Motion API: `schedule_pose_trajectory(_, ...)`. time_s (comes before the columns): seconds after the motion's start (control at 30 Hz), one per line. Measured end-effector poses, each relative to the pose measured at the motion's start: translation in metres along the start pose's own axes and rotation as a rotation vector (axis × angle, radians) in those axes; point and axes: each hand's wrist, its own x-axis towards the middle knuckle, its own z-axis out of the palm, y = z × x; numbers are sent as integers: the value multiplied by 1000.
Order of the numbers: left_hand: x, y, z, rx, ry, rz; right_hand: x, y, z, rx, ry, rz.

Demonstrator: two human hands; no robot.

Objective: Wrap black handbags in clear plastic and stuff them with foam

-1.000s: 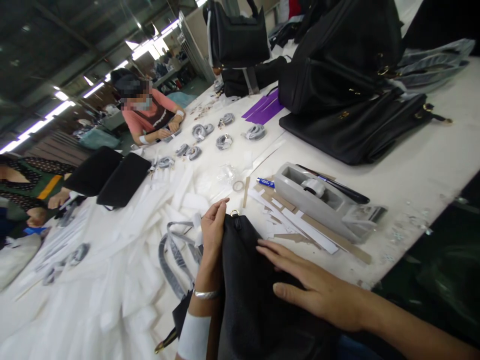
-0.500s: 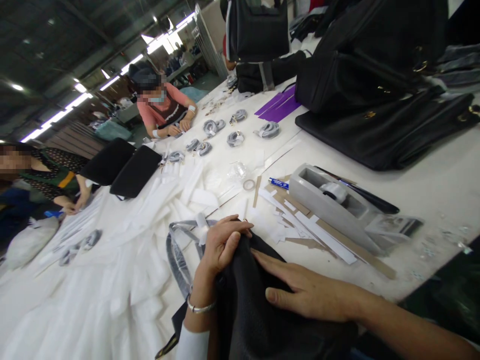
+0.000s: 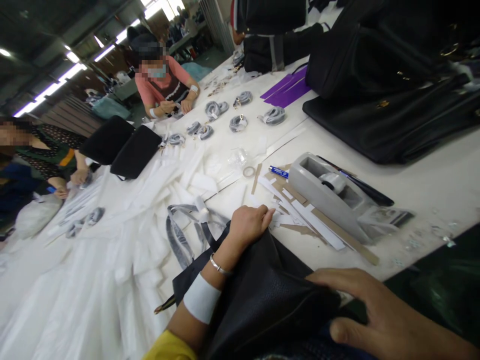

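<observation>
A black leather handbag [image 3: 270, 285] lies tilted at the near edge of the table, right in front of me. My left hand [image 3: 249, 223] has its fingers curled over the bag's far corner, with a bracelet and a white band on that arm. At the bag's right side, my right hand [image 3: 362, 302] is spread, thumb apart from the fingers, its fingertips at the leather; the fingertips are partly hidden. Beyond my left wrist, a strap in clear wrap [image 3: 178, 235] lies on the table, beside a zipper end [image 3: 165, 305].
A grey tape dispenser [image 3: 333, 195] stands on the right by paper and cardboard strips [image 3: 300, 215]. White foam sheets [image 3: 108, 290] cover the left. Wrapped straps [image 3: 238, 122], purple sheets [image 3: 287, 87] and black bags [image 3: 360, 120] lie farther back. Two co-workers [image 3: 165, 82] handle small items across the table.
My left hand has shifted right and curled its fingers at the bag's far corner. My right hand has slid from lying on the bag toward its right side and nearer me.
</observation>
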Motion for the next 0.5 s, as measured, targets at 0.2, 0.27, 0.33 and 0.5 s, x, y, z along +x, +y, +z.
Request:
schedule_pose_trajectory(0.2,-1,9,12,57,87,-152,31,-38,7,-65,120,-76)
schedule_pose_trajectory(0.27,-2,10,14,72,101,-152,41,-48,5,-109,105,-20)
schedule_pose_trajectory(0.33,-2,11,14,66,121,-137,48,-54,0,-145,32,42)
schedule_pose_trajectory(0.5,-4,9,13,12,151,-154,53,-64,-16,-33,-182,227)
